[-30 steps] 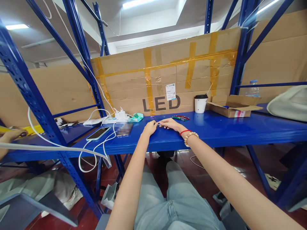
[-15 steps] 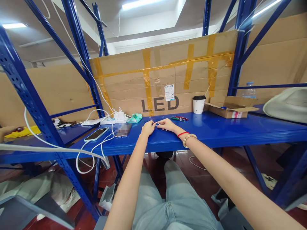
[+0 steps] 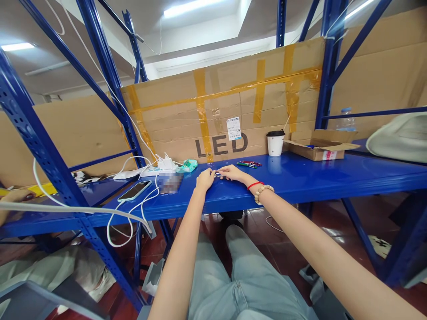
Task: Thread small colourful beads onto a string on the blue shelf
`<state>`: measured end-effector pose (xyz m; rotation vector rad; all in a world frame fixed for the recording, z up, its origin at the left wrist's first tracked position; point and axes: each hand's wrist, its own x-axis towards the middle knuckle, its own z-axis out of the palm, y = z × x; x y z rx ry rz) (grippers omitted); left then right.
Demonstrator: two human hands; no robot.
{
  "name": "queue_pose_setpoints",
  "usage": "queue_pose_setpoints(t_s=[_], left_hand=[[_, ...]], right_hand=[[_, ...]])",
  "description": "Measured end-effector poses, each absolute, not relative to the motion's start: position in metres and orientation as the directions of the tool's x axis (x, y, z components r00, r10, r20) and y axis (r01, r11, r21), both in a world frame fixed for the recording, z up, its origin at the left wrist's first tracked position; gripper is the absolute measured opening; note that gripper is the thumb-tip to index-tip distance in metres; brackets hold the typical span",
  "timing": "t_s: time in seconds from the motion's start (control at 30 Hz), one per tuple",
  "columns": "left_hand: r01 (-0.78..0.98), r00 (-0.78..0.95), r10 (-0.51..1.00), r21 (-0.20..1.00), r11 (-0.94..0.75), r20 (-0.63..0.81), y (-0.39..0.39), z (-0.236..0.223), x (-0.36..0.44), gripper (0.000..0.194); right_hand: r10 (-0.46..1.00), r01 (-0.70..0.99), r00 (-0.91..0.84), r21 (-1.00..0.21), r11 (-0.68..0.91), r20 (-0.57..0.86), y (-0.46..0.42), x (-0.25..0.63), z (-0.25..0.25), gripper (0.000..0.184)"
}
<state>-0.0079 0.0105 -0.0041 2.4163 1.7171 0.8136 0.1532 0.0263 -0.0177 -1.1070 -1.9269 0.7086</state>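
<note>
My left hand [image 3: 205,179] and my right hand [image 3: 232,173] meet over the front middle of the blue tabletop [image 3: 300,171]. Both have their fingers closed in a pinch. Between the fingertips runs a small, thin white piece [image 3: 219,175], looking like a bent strip or cord; its kind is too small to tell. Fingers hide most of it. Just beyond my right hand lie several pens [image 3: 248,164] with red and green barrels. A red string and a beaded bracelet [image 3: 263,194] circle my right wrist.
Left of my hands are a phone [image 3: 134,190], white cables, a power strip [image 3: 155,170] and a green packet [image 3: 187,166]. At right stand a lidded paper cup [image 3: 275,144] and an open cardboard box [image 3: 320,149]. Another person's hand [image 3: 20,195] shows far left.
The white piece shows more between my fingertips, now as a bent or looped shape. My hands stay nearly in place. The view has shifted slightly. At far left, the other person's hand has moved.
</note>
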Motion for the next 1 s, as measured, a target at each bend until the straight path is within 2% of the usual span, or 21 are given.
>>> queue_pose_setpoints(t_s=[0.1, 0.23, 0.43, 0.6, 0.8, 1.0], left_hand=[[0.849, 0.234, 0.893, 0.366, -0.381, 0.384, 0.010, -0.003, -0.008, 0.032], [0.854, 0.216, 0.906, 0.379, -0.356, 0.363, 0.008, -0.001, -0.007, 0.043], [0.838, 0.270, 0.891, 0.366, -0.405, 0.365, 0.005, 0.000, -0.008, 0.034], [0.876, 0.215, 0.902, 0.335, -0.348, 0.374, 0.005, 0.000, -0.007, 0.039], [0.900, 0.171, 0.918, 0.322, -0.293, 0.358, 0.007, 0.000, -0.007, 0.038], [0.905, 0.187, 0.915, 0.300, -0.302, 0.358, 0.006, 0.001, -0.008, 0.039]], right_hand=[[0.862, 0.423, -0.341, -0.757, 0.498, 0.376, 0.026, 0.155, -0.018, 0.037], [0.870, 0.430, -0.321, -0.761, 0.486, 0.374, 0.023, 0.157, -0.018, 0.043], [0.871, 0.395, -0.341, -0.787, 0.475, 0.354, 0.022, 0.157, -0.017, 0.045], [0.877, 0.414, -0.331, -0.782, 0.466, 0.348, 0.017, 0.153, -0.014, 0.048], [0.802, 0.501, -0.418, -0.628, 0.596, 0.427, 0.012, 0.150, -0.013, 0.046], [0.791, 0.710, -0.381, -0.397, 0.582, 0.479, 0.011, 0.146, -0.012, 0.034]])
